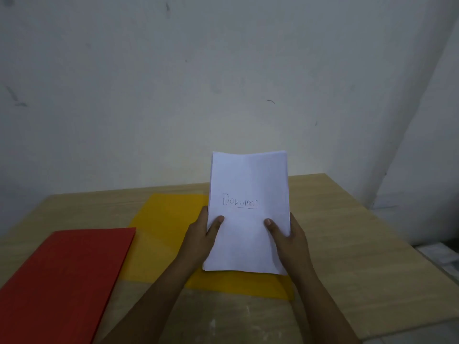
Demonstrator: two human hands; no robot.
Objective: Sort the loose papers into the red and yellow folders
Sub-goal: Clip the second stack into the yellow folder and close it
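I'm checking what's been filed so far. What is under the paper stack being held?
Under the paper stack lies the yellow folder, flat on the table. The part beneath the stack is covered, so anything lying there cannot be seen.

1. The counter (347,244) is light wood-grain, set against a pale wall, with pale scuff marks near its front edge.
2. A red folder (64,276) lies flat on its left part, running off the frame's lower left.
3. A yellow folder (164,234) lies flat just right of the red one, its left edge slightly under or touching it; which cannot be told.
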